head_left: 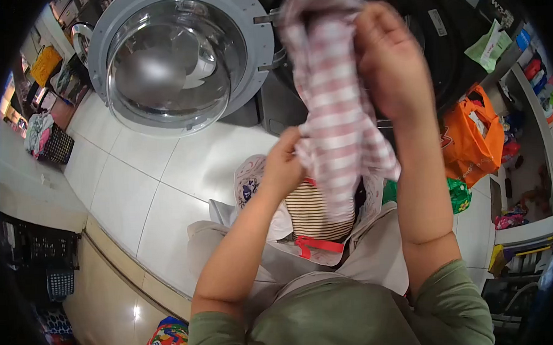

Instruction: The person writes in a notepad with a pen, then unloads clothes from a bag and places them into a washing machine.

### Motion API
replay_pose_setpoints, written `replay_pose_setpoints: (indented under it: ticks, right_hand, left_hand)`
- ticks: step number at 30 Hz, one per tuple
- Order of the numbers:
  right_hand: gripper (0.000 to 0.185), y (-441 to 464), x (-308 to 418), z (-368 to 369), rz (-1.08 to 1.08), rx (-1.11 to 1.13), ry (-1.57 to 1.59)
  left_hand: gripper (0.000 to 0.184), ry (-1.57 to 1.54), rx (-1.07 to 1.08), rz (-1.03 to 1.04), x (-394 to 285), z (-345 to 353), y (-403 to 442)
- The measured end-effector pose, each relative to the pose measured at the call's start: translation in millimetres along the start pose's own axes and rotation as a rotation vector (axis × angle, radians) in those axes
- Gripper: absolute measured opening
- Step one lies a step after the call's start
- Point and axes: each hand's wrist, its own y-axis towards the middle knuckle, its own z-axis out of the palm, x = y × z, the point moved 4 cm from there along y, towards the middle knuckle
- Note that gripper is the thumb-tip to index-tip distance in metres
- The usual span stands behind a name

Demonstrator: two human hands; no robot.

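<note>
A pink-and-white checked garment (335, 102) hangs in front of me, blurred by motion, its lower end over the laundry bag. My left hand (282, 166) pinches its left edge, low down. My right hand (392, 59), higher up, has its fingers curled round the garment's upper right edge. Between my knees stands a patterned laundry bag (248, 167) with clothes inside, among them a striped cloth (318, 214) and a red strap (320, 243). The washing machine door (167, 72), round and glass-centred, stands open beyond my left hand.
The dark machine opening (450, 48) lies behind my right hand. On the right are an orange plastic bag (475, 139), a green bag (459, 195) and a cluttered shelf (529, 229). A clothes basket (59, 145) and a dark crate (39, 241) stand left on the tiled floor (134, 172).
</note>
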Motion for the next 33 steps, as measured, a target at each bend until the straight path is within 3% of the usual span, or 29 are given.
replay_pose_setpoints:
  ticks: [1, 2, 3, 4, 5, 6, 7, 9, 11, 13, 15, 18, 20, 24, 25, 26, 28, 31, 33]
  right_hand:
    - [0.047, -8, -21, -6, 0.099, 0.022, -0.298]
    - [0.063, -25, -44, -6, 0.017, 0.161, -0.485]
    - [0.079, -55, -69, 0, 0.140, 0.280, -0.479]
    - [0.095, -85, -95, 6, 0.262, 0.398, -0.483]
    - [0.092, -109, -101, 25, 0.690, 0.699, -0.434]
    - [0.087, -151, -149, 35, 0.695, 0.693, -0.422]
    - [0.075, -171, -171, 55, 0.423, 0.582, -0.466]
    - [0.066, -176, -169, 74, 0.469, 0.442, -0.435]
    - [0.057, -121, -150, 57, 0.308, 0.261, -0.288]
    - [0.047, -64, -134, 9, 0.312, 0.111, -0.330]
    - [0.038, -17, -118, -64, 0.313, -0.177, -0.465]
    - [0.025, 3, -95, -151, 0.281, -0.617, -0.574]
    - [0.019, -5, -141, -146, 0.403, -0.549, -0.151]
    - [0.027, -132, -192, -50, 0.882, 0.622, -0.690]
    - [0.026, -174, -216, -29, 0.796, 0.949, -0.765]
    - [0.032, -210, -228, -18, 0.696, 1.075, -0.940]
    - [0.030, -259, -252, -8, 0.310, 1.047, -1.287]
    - [0.022, -275, -278, -7, 0.458, 1.146, -1.318]
    - [0.020, -263, -270, -12, 0.573, 1.070, -1.233]
  left_hand:
    - [0.030, -0.171, -0.140, -0.021, -34, -3, -11]
    - [0.028, -0.475, -0.109, 0.017, -38, -12, -12]
    - [0.026, -0.781, -0.078, 0.053, -41, -25, -13]
    - [0.025, -0.639, -0.186, 0.151, -55, -35, -17]
    - [0.023, -0.500, -0.282, 0.246, -68, -42, -22]
    - [0.023, -0.490, -0.206, 0.161, -62, -52, -23]
    - [0.025, -0.493, -0.139, 0.125, -60, -54, -21]
    - [0.030, -0.499, -0.020, 0.103, -64, -54, -15]
    - [0.035, -0.521, -0.060, 0.202, -59, -78, -4]
    - [0.037, -0.536, -0.151, 0.172, -57, -97, -3]
    - [0.038, -0.516, -0.303, 0.114, -50, -120, -5]
    - [0.038, -0.586, -0.316, 0.072, -44, -128, -8]
    - [0.037, -0.597, -0.294, 0.058, -44, -128, -7]
    - [0.031, -0.544, -0.284, 0.011, -40, -122, -4]
    - [0.031, -0.528, -0.298, -0.011, -38, -120, -4]
    - [0.030, -0.509, -0.312, -0.033, -36, -119, -3]
    - [0.027, -0.496, -0.335, -0.069, -32, -117, -1]
    - [0.026, -0.483, -0.354, -0.100, -30, -114, 0]
    - [0.025, -0.431, -0.356, -0.103, -33, -113, 1]
